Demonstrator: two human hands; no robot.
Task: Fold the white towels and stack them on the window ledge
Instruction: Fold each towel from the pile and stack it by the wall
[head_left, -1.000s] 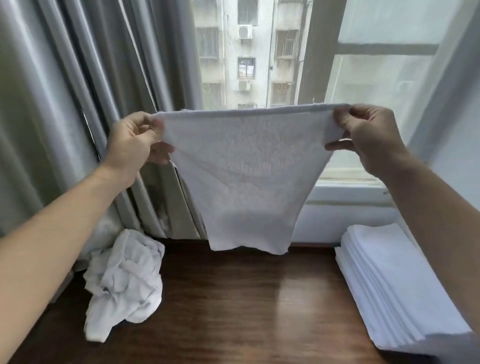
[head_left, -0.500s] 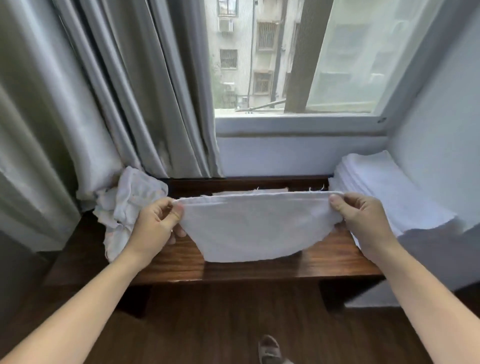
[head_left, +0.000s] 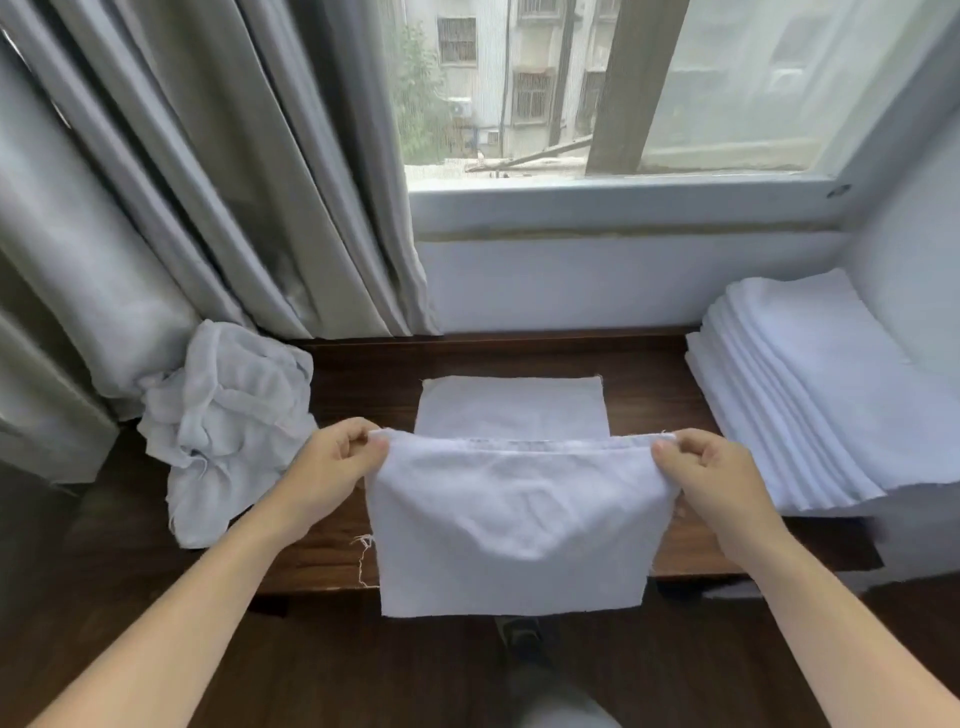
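Observation:
A white towel lies over the dark wooden ledge. Its far end is flat on the wood and its near part hangs past the front edge. My left hand pinches the raised fold of the towel at its left end. My right hand pinches the same fold at its right end. A stack of several folded white towels sits at the ledge's right end. A crumpled heap of unfolded white towels lies at the left end.
Grey curtains hang behind the crumpled heap on the left. The window frame and white wall run behind the ledge. A white side wall stands right of the stack. A shoe shows on the dark floor below.
I have lowered the towel from in front of the window onto the ledge. Its far end now lies flat, and my hands hold a fold above the front edge.

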